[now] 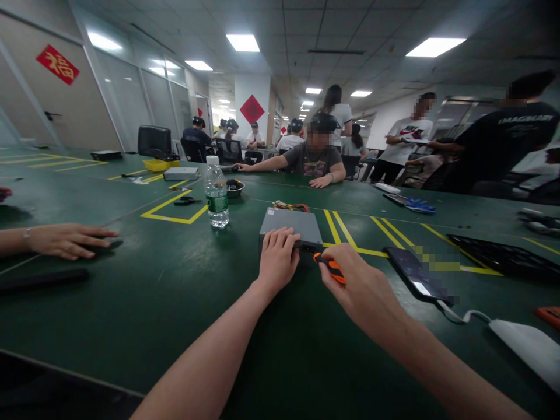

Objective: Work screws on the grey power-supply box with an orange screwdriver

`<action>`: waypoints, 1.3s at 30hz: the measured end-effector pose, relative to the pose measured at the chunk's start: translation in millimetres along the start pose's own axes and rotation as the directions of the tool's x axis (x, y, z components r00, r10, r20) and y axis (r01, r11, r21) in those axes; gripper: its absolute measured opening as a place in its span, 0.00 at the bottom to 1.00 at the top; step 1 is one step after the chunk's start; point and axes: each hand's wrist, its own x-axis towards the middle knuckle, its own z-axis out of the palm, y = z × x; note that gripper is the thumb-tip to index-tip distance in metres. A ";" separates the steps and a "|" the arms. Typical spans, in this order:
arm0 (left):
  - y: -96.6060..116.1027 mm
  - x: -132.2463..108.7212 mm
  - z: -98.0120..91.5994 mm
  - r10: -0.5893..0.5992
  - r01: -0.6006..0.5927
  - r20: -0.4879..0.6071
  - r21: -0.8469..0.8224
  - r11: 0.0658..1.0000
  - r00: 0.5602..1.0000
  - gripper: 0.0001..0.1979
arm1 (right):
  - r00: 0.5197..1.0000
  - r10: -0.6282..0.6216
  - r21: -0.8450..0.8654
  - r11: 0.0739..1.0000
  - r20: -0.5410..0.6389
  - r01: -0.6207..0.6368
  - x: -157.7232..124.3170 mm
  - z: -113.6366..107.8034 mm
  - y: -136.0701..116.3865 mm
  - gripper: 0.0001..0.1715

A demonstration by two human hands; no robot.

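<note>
A grey metal computer power supply point(301, 220) sits on the green table in front of me, with a bundle of coloured cables point(291, 206) at its far side. My left hand point(278, 259) grips its near left part, fingers over the top face and the thumb at the near side. In my right hand point(356, 283) is a screwdriver point(333, 269) with an orange and black handle, my fingers closed round it. Its tip points at the near side of the power supply, by the right corner. Whether the tip touches a screw is too small to tell.
A water bottle point(216, 195) stands left of the power supply, before a metal bowl point(235, 188). To the right lie a phone point(415, 271) with a white cable and a white power bank point(527, 344). Another person's hand point(72, 240) rests at left; a person point(319, 154) sits opposite.
</note>
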 end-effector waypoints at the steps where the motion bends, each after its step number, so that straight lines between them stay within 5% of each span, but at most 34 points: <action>1: 0.0 0.1 0.3 -0.002 0.002 -0.001 0.002 1.000 1.000 0.14 | 0.999 -0.018 0.002 1.000 -0.032 0.018 -3.5 3.4 2.3 0.10; 6: -0.7 0.2 2.6 -0.016 0.016 0.012 0.007 1.000 1.000 0.13 | 0.975 -0.205 -0.106 0.975 -0.083 0.196 -36.0 27.8 6.1 0.07; 17: 0.7 0.7 0.3 -0.006 0.005 0.025 0.016 1.000 1.000 0.12 | 0.976 -0.215 -0.174 0.961 0.026 0.217 -46.0 35.2 -19.1 0.14; 24: 1.2 0.5 0.9 -0.013 0.012 0.016 0.020 1.000 1.000 0.13 | 0.987 -0.111 -0.194 0.977 -0.118 0.086 -39.8 29.9 -12.9 0.07; 30: -0.1 0.4 0.9 -0.004 0.003 0.024 0.025 1.000 1.000 0.13 | 0.990 -0.133 -0.230 0.966 -0.050 0.118 -43.3 25.4 -10.2 0.09; 36: 0.2 0.5 0.2 -0.012 0.012 0.013 0.011 1.000 1.000 0.13 | 1.000 -0.018 -0.307 0.952 -0.018 0.012 -42.4 28.5 -21.3 0.13; 39: 0.6 0.7 0.0 -0.010 0.010 0.020 0.009 1.000 1.000 0.13 | 0.996 -0.082 -0.326 0.943 -0.025 0.069 -44.5 31.3 -30.6 0.17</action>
